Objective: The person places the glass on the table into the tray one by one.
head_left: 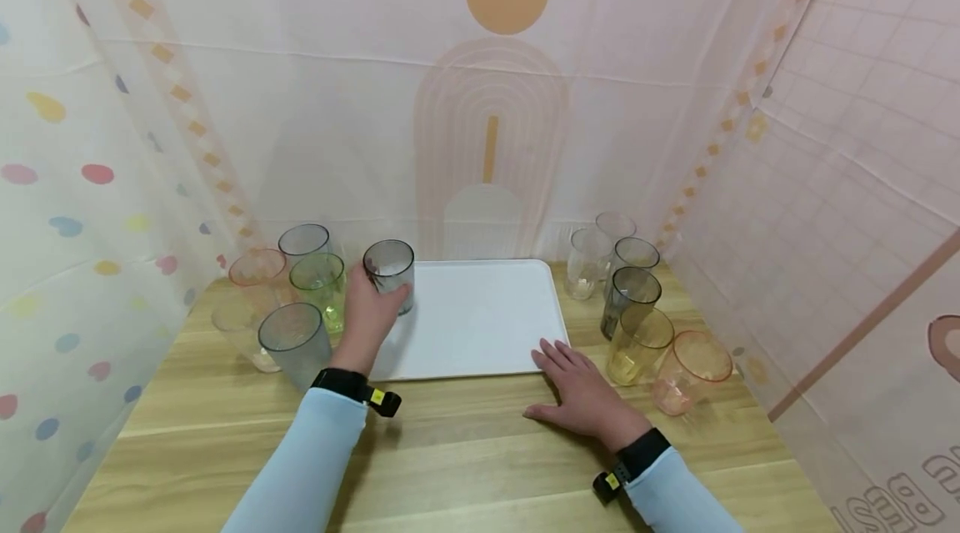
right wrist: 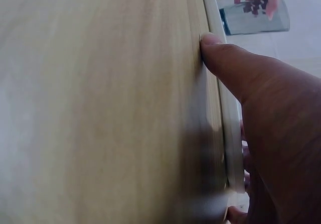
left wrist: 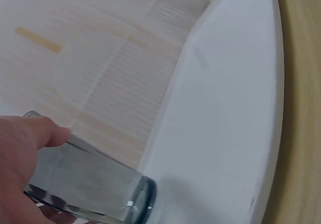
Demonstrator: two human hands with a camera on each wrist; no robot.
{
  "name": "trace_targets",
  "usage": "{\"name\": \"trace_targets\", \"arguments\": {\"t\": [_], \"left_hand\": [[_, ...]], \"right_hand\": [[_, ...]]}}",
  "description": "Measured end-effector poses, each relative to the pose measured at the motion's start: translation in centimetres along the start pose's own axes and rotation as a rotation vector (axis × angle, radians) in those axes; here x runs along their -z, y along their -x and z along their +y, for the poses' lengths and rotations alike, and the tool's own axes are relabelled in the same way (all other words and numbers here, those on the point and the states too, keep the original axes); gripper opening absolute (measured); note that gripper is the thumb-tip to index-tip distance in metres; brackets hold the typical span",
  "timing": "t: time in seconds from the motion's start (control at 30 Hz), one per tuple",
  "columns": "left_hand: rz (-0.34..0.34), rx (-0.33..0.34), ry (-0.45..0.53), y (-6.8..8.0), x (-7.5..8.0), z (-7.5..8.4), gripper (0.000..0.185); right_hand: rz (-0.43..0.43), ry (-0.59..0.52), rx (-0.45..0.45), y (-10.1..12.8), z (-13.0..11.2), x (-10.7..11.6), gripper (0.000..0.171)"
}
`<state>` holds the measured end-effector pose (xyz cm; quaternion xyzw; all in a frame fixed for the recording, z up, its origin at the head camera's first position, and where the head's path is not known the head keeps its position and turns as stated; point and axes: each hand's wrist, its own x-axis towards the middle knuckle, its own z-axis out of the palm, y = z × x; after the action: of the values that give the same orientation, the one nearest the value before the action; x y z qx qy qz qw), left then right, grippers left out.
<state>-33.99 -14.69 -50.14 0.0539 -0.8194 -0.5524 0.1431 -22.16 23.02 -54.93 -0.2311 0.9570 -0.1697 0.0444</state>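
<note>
My left hand (head_left: 369, 312) grips a clear grey drinking glass (head_left: 397, 264) by its side, over the left end of a white rectangular tray (head_left: 480, 316). In the left wrist view the base of this glass (left wrist: 90, 181) is close to the tray surface; whether it touches, I cannot tell. My right hand (head_left: 585, 394) lies with fingers spread at the tray's front right corner. The right wrist view shows its thumb (right wrist: 241, 66) along the tray's rim (right wrist: 228, 118), while the other fingers are mostly hidden.
Left of the tray stand several glasses, among them a green one (head_left: 318, 287), a large grey-blue one (head_left: 296, 341) and a pinkish one (head_left: 258, 274). More line the right side, including a dark grey one (head_left: 632, 299), a yellow one (head_left: 637, 345) and an orange-pink one (head_left: 690, 374). A patterned curtain (head_left: 345, 141) hangs behind.
</note>
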Motion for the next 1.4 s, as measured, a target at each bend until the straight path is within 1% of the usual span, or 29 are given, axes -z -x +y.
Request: {"name": "trace_targets", "arguments": {"t": [0.13, 0.33, 0.53, 0.63, 0.8, 0.9, 1.23, 1.4], "left_hand": [[0.024, -0.015, 0.004, -1.1, -0.6, 0.0, 0.098], [0.035, 0.007, 0.012, -3.2, -0.8, -0.1, 0.098], [0.046, 0.021, -0.044, -4.9, -0.8, -0.6, 0.099], [0.047, 0.034, -0.045, -5.5, -0.7, -0.8, 0.100], [0.029, 0.084, -0.027, -6.0, -0.7, -1.4, 0.102], [0.021, 0.100, -0.026, -6.2, -0.7, -1.7, 0.103], [0.014, 0.108, -0.006, -6.1, -0.1, -1.9, 0.105], [0.017, 0.090, -0.007, -5.8, 0.1, -1.9, 0.107]], "right_hand": [[0.003, 0.001, -0.006, 0.0, 0.1, 0.0, 0.098], [-0.004, 0.012, -0.008, -0.1, 0.2, 0.0, 0.099], [-0.007, -0.001, -0.002, 0.0, 0.1, -0.3, 0.099], [-0.004, 0.000, 0.003, 0.1, 0.0, -0.4, 0.099], [-0.006, -0.001, 0.004, 0.3, -0.3, -0.4, 0.099], [-0.005, -0.005, 0.003, 0.4, -0.5, -0.3, 0.099], [-0.016, 0.008, 0.018, 0.3, -0.6, -0.5, 0.099], [-0.009, 0.003, 0.022, 0.2, -0.6, -0.5, 0.099]]}}
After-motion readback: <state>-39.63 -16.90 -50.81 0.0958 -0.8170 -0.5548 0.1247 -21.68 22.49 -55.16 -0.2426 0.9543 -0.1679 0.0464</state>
